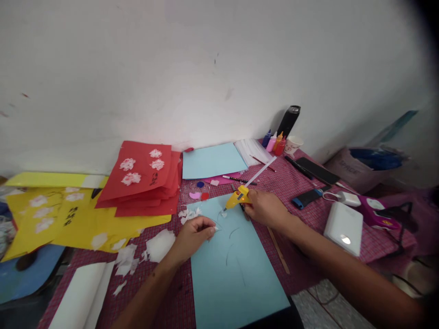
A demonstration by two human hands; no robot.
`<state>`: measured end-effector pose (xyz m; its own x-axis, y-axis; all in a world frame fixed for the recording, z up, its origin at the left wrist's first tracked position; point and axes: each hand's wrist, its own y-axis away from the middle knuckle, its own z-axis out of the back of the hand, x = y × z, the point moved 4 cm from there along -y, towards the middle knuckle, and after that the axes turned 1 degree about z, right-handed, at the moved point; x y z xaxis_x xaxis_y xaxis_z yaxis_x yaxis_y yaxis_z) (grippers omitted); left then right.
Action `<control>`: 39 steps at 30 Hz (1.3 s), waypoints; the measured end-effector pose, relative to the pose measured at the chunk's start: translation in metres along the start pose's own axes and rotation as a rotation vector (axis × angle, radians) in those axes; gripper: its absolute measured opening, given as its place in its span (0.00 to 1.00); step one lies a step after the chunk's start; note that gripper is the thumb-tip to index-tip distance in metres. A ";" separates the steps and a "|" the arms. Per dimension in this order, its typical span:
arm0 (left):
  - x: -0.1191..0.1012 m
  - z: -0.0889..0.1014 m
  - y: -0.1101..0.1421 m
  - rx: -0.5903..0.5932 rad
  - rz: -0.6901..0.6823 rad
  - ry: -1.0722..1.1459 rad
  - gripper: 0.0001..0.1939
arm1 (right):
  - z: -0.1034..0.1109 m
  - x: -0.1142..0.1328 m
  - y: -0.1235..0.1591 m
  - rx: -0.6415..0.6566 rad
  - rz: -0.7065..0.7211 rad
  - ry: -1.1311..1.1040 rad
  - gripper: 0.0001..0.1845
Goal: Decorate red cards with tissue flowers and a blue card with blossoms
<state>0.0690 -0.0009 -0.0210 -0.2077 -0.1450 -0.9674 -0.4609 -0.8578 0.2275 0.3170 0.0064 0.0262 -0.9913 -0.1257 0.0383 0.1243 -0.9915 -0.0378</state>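
A light blue sheet of card with a few curved pencil lines lies in front of me. My right hand is closed round a yellow hot glue gun, a long glue stick poking out of its back. The nozzle points down at the sheet, close to a small white paper piece; whether it touches cannot be told. Over the sheet's left edge, my left hand pinches a small white paper scrap. Torn white bits are heaped just beyond that hand.
Red cards with paper flowers and yellow sheets lie left. Behind are blue sheets, a paint palette and paint bottles. A black flask, paper cup, utility knife and white box stand right.
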 end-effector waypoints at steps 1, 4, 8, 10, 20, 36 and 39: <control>0.000 0.000 0.000 0.000 0.001 0.002 0.08 | -0.001 0.000 0.000 -0.001 0.003 -0.004 0.13; -0.001 0.000 -0.001 0.003 -0.008 0.005 0.08 | -0.002 -0.002 0.000 -0.009 0.011 -0.007 0.13; 0.000 0.000 -0.001 0.001 -0.009 0.008 0.08 | -0.001 -0.003 0.002 -0.021 0.011 0.003 0.13; 0.001 0.000 -0.001 0.000 -0.009 0.004 0.09 | -0.001 -0.004 0.004 -0.016 0.007 0.008 0.13; 0.006 0.001 -0.002 0.000 -0.007 0.002 0.09 | 0.004 -0.005 0.016 -0.019 0.002 0.018 0.12; 0.003 -0.001 -0.001 0.002 -0.011 -0.003 0.09 | -0.001 -0.006 0.026 0.020 -0.088 -0.012 0.14; 0.002 -0.001 -0.001 0.000 -0.008 -0.007 0.09 | -0.003 -0.005 0.027 0.014 -0.083 -0.011 0.14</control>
<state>0.0695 -0.0008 -0.0234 -0.2104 -0.1347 -0.9683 -0.4625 -0.8589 0.2200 0.3252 -0.0196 0.0218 -0.9977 -0.0437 0.0519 0.0427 -0.9989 -0.0199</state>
